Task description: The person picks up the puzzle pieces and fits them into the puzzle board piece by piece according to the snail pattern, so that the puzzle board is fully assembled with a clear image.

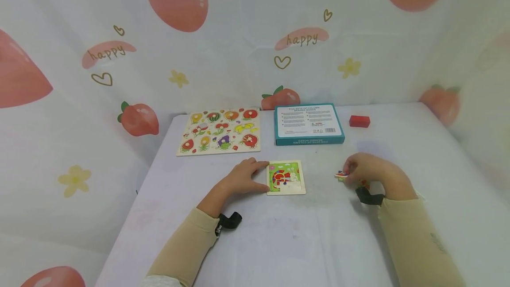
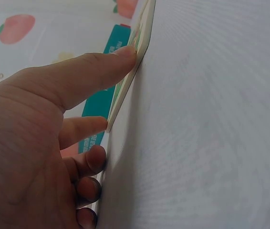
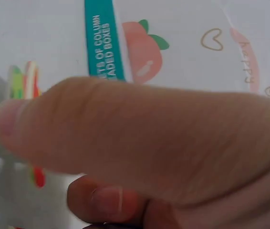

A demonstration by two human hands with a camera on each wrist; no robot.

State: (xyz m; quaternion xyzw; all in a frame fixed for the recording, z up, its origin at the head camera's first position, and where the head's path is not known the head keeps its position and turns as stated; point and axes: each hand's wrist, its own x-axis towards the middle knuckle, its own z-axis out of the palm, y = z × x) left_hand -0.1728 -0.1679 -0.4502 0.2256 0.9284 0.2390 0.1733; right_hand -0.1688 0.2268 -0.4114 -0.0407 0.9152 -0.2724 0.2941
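Note:
A small square jigsaw board [image 1: 286, 177] with a colourful picture lies flat on the white table [image 1: 279, 242]. My left hand [image 1: 244, 176] rests against its left edge, thumb and fingers straight; the left wrist view shows the thumb tip touching the board's edge [image 2: 142, 45]. To the right of the board, my right hand [image 1: 360, 169] pinches a small colourful puzzle piece [image 1: 341, 174] just above the table. In the right wrist view the piece [image 3: 23, 86] shows behind the blurred thumb.
A wooden fruit peg puzzle [image 1: 220, 131] lies at the back left. A teal box [image 1: 308, 124] lies behind the small board, and a red block [image 1: 359, 121] to its right. A strawberry-print cloth backdrop [image 1: 239, 34] surrounds the table.

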